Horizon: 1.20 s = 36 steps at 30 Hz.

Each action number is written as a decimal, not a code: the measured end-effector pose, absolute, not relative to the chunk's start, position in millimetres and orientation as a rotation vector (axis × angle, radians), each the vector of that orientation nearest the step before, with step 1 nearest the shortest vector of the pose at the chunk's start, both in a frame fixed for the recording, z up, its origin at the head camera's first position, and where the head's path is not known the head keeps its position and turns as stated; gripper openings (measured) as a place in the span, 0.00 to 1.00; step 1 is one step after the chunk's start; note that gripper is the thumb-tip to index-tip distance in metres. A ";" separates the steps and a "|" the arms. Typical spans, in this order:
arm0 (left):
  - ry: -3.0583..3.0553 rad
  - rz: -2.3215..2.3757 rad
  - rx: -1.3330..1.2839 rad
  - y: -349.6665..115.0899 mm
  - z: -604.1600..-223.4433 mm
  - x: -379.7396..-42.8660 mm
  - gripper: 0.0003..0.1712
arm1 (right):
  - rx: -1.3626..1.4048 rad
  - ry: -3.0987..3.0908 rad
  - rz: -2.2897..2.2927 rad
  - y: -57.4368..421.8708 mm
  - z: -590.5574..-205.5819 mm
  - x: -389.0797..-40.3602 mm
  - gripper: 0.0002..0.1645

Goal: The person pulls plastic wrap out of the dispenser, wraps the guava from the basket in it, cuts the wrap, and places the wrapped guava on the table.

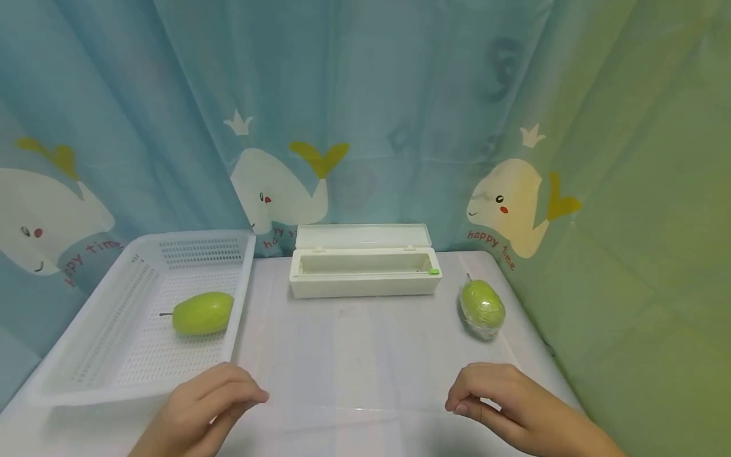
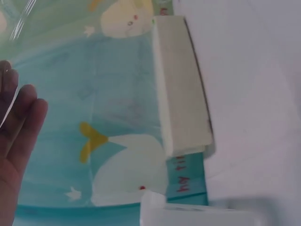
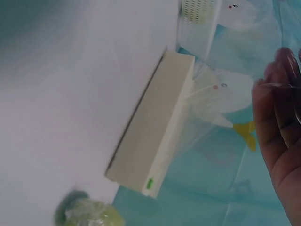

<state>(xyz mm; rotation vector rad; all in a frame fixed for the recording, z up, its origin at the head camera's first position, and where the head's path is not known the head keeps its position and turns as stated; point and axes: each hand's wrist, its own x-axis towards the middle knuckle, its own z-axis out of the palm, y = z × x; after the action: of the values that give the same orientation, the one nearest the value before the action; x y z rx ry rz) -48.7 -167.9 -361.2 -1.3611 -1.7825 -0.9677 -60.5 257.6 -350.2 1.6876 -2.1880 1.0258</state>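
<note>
A clear sheet of plastic wrap [image 1: 358,409] stretches between the two hands over the near side of the table, its edge showing as a thin glinting line. My left hand [image 1: 208,406] pinches one end between thumb and fingers, beside the near right corner of the basket. At the other end, my right hand [image 1: 508,403] pinches the film the same way. Beyond the hands stands a long white wrap dispenser box [image 1: 365,287], lid raised, with a green slider [image 1: 434,271] at its right end. Glints of film cross the fingers [image 3: 265,103] in the right wrist view.
To the left, a white perforated basket [image 1: 108,304] holds a green stemmed fruit [image 1: 201,314]. A similar fruit [image 1: 483,304], covered in clear wrap, lies on the right side of the white table [image 1: 354,349]. A blue-green curtain [image 1: 388,114] with whale prints hangs behind and to the right.
</note>
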 end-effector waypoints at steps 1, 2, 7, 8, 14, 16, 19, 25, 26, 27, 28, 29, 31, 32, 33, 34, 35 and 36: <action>-1.802 -0.964 -1.356 -168.7 -363.9 -48.3 0.11 | 1.689 -2.200 1.026 258.2 -352.8 -60.2 0.16; -1.831 -0.966 -1.348 -169.7 -367.3 -47.4 0.11 | 1.690 -2.215 1.033 258.9 -355.7 -60.0 0.16; -2.053 -0.973 -1.283 -176.1 -388.2 -42.3 0.10 | 1.700 -2.319 1.063 261.0 -370.7 -59.8 0.18; -2.098 -0.978 -1.277 -177.1 -392.7 -41.6 0.09 | 1.705 -2.347 1.067 261.1 -373.3 -59.7 0.18; -2.239 -1.011 -1.363 -181.5 -414.8 -43.0 0.05 | 1.744 -2.418 1.010 258.4 -389.8 -58.6 0.12; -2.290 -1.020 -1.383 -182.6 -419.8 -42.6 0.09 | 1.724 -2.465 1.019 257.3 -394.6 -57.0 0.10; -2.345 -1.019 -1.384 -183.7 -426.2 -42.3 0.16 | 1.653 -2.587 1.074 256.7 -401.4 -53.6 0.09; -2.456 -1.015 -1.339 -182.5 -437.3 -41.8 0.18 | 1.585 -2.673 1.122 256.3 -419.4 -51.2 0.06; -2.476 -1.015 -1.332 -181.9 -439.0 -41.6 0.17 | 1.602 -2.651 1.108 256.2 -423.3 -51.7 0.06; -2.504 -1.012 -1.325 -181.4 -440.7 -41.2 0.16 | 1.614 -2.635 1.101 256.1 -426.9 -52.4 0.06; -2.529 -1.004 -1.320 -180.9 -442.4 -41.1 0.15 | 1.621 -2.631 1.097 255.8 -430.3 -53.0 0.05; -2.554 -1.003 -1.318 -180.5 -444.1 -41.1 0.14 | 1.626 -2.623 1.094 255.6 -433.5 -53.5 0.05; -2.589 -0.976 -1.325 -180.1 -447.6 -41.7 0.12 | 1.652 -2.582 1.073 255.3 -440.0 -54.7 0.06; -2.601 -0.959 -1.328 -180.0 -449.4 -42.1 0.12 | 1.660 -2.569 1.061 255.0 -442.8 -55.0 0.06; -2.608 -0.937 -1.333 -179.9 -451.1 -42.6 0.11 | 1.653 -2.580 1.066 254.8 -444.7 -55.0 0.06; -2.607 -0.916 -1.338 -179.7 -452.9 -43.2 0.11 | 1.638 -2.599 1.067 254.6 -446.3 -54.5 0.06; -2.611 -0.904 -1.343 -179.6 -454.5 -43.6 0.10 | 1.615 -2.631 1.077 254.6 -447.5 -53.7 0.06; -2.615 -0.893 -1.347 -179.5 -456.1 -44.0 0.10 | 1.589 -2.667 1.088 254.4 -448.5 -52.9 0.06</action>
<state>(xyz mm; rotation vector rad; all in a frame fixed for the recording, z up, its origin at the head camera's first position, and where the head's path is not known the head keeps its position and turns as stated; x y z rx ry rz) -44.0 -179.5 -456.1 -1.3470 -2.6152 -0.8933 -52.9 254.4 -448.5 1.5893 -2.6666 1.0883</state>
